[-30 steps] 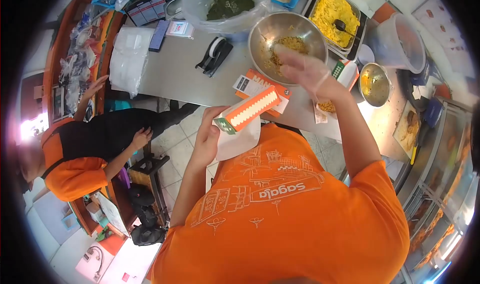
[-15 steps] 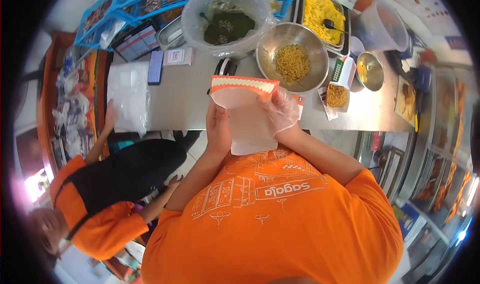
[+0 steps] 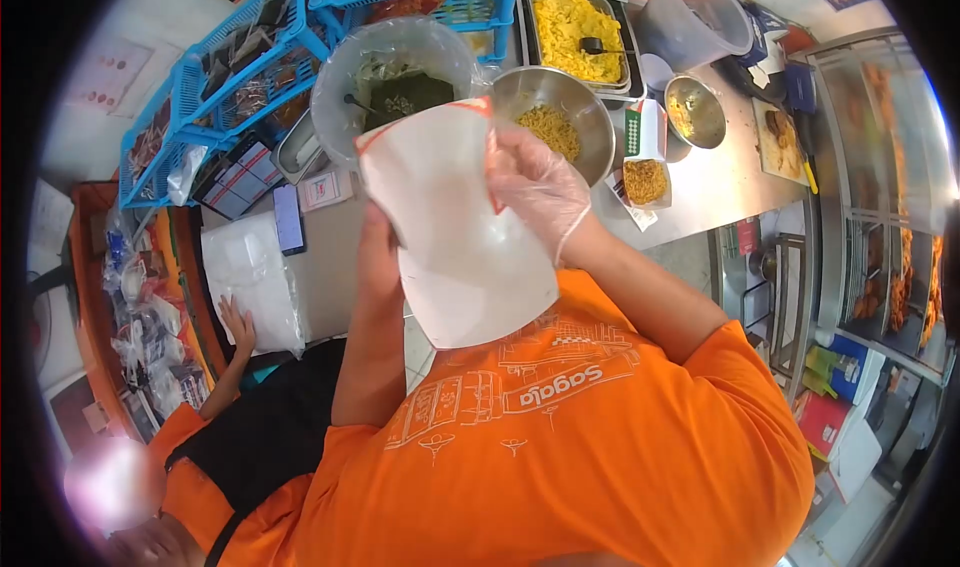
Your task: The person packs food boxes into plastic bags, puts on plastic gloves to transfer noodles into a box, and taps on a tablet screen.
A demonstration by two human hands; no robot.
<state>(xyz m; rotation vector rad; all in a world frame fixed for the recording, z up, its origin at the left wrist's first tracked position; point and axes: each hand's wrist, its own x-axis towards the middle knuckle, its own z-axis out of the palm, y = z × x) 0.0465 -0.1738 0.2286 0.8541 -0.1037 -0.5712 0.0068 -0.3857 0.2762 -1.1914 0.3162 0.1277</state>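
Observation:
I hold a folding paper food box (image 3: 460, 237) in front of my chest, its plain white inner side facing me and orange showing along its top edge and right flap. My left hand (image 3: 378, 252) grips its left side, the fingers partly hidden behind the card. My right hand (image 3: 540, 182), in a clear plastic glove, pinches the orange right flap. Just beyond it is a steel bowl (image 3: 598, 132) of yellow noodles (image 3: 550, 130), partly covered by the hand. To the right stands an open green-and-white box (image 3: 646, 132) with a brown food portion (image 3: 645, 181) in it.
Behind are a lined tub (image 3: 335, 97) of dark green food, a tray of yellow food (image 3: 570, 32) and blue baskets (image 3: 480, 12). A smaller steel bowl (image 3: 708, 117) stands right. At left, a co-worker's hand (image 3: 238, 327) touches plastic-wrapped white sheets (image 3: 245, 277).
The box has opened out flatter and tilted, showing more of its white inside. My right hand has shifted onto its side flap. The view has turned and shifted, too.

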